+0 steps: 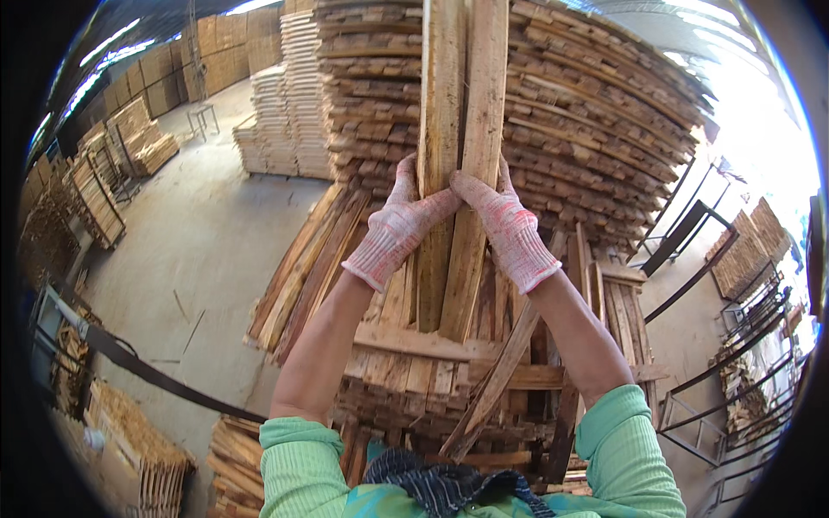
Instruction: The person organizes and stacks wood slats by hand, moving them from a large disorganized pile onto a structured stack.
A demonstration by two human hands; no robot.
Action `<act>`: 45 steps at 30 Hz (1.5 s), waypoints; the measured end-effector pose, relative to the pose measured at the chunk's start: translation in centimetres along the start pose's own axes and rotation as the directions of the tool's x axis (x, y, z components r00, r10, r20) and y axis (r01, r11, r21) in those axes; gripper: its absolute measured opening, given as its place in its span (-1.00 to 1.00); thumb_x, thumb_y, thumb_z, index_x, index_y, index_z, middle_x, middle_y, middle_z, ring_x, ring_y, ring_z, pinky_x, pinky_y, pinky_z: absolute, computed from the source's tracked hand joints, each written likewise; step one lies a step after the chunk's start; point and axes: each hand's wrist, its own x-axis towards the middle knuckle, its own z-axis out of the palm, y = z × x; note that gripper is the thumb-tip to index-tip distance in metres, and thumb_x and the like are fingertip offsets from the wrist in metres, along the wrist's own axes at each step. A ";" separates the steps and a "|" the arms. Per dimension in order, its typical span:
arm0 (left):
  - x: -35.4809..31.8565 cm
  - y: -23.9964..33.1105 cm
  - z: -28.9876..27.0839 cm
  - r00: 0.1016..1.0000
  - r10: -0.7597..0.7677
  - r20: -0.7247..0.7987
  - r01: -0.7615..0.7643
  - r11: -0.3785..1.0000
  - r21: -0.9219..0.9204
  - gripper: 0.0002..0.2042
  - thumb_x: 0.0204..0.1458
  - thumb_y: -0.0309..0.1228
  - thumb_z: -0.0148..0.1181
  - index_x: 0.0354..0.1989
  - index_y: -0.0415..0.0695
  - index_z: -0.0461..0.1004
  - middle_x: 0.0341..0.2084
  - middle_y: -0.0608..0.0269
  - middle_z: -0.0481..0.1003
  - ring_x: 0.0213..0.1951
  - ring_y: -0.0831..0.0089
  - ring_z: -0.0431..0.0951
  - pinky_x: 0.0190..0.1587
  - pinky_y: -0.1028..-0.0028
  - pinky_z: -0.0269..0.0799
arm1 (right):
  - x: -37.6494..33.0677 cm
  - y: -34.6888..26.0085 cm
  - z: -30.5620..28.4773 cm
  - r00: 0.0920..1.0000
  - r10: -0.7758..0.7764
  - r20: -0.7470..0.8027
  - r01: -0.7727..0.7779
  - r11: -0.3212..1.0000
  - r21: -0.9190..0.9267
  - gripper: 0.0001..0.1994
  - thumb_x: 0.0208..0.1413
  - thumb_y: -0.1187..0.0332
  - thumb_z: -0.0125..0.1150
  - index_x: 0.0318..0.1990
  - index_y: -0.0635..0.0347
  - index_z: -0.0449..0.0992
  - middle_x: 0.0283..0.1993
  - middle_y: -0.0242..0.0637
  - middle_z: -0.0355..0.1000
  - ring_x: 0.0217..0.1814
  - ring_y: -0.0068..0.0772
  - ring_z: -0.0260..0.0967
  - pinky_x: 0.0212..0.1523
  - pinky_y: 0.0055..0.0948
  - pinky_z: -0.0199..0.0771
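Observation:
Two long rough wooden planks [443, 104] stretch away from me side by side, held up at arm's length over a stack of boards. My left hand [406, 216], in a pinkish-white knitted glove, grips the left plank's outer edge, its thumb laid across the top. On the other side my right hand [505, 214], gloved alike, clasps the right plank with its thumb near the seam. Both thumbs almost meet on the wood. The fingers under the planks are hidden. Below the near ends lies a pile of boards [401, 375], and a loose slat [496, 380] leans across it.
A tall layered lumber stack [596, 112] rises right ahead. Paler stacked boards [294, 112] stand at the far left on the concrete floor [190, 250]. A dark curved bar [164, 375] runs at left; metal frames [691, 233] stand at right. More wood bundles [142, 440] sit lower left.

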 end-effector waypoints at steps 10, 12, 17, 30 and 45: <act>0.3 -8.1 -15.8 0.836 -0.177 -0.519 0.548 0.316 0.775 0.10 -0.14 0.05 0.54 0.44 -0.37 0.03 0.16 -0.13 0.46 0.10 0.21 0.54 0.11 0.27 0.51 | -0.4 19.5 -1.4 0.933 0.342 -0.111 -0.355 0.926 -0.127 -0.09 0.16 0.01 0.33 0.50 0.25 -0.03 0.27 -0.05 0.37 0.31 -0.17 0.30 0.29 -0.27 0.31; 0.9 -8.0 -16.9 0.819 -0.154 -0.552 0.574 0.234 0.785 0.08 -0.14 0.10 0.52 0.39 -0.42 0.10 0.17 -0.16 0.45 0.11 0.17 0.54 0.11 0.27 0.50 | 0.3 20.0 -2.0 0.921 0.369 -0.126 -0.381 0.920 -0.093 -0.19 0.12 0.12 0.31 0.43 0.28 0.08 0.18 -0.11 0.42 0.18 -0.19 0.38 0.17 -0.26 0.41; -0.4 -6.6 -16.1 0.808 -0.146 -0.570 0.588 0.147 0.796 -0.03 -0.12 0.07 0.49 0.32 -0.41 0.23 0.16 -0.24 0.44 0.20 0.08 0.47 0.22 0.23 0.39 | -0.1 21.6 -5.6 0.890 0.437 -0.132 -0.452 0.883 -0.125 -0.08 0.06 0.22 0.35 0.51 0.21 -0.06 0.21 -0.10 0.42 0.20 -0.17 0.40 0.16 -0.28 0.45; -1.1 -4.5 -16.9 0.745 0.072 -0.663 0.622 -0.435 0.651 -0.22 0.05 -0.11 0.32 0.35 -0.19 0.09 0.33 -0.11 0.24 0.30 -0.05 0.38 0.27 0.06 0.38 | -0.7 21.8 -5.2 0.823 0.568 -0.001 -0.565 0.819 0.098 0.07 0.03 0.21 0.48 0.55 0.07 -0.21 0.26 -0.12 0.39 0.31 -0.15 0.34 0.25 -0.11 0.41; -3.3 -0.6 -18.4 0.808 -0.255 -0.531 0.588 0.290 0.755 0.07 0.02 0.17 0.31 0.52 -0.27 -0.08 0.47 -0.08 0.10 0.48 0.19 0.09 0.46 0.27 0.00 | 2.1 19.3 2.0 0.862 0.471 -0.185 -0.504 0.770 -0.391 0.13 -0.06 0.26 0.42 0.51 0.43 -0.31 0.39 0.30 0.22 0.42 0.08 0.26 0.36 -0.25 0.30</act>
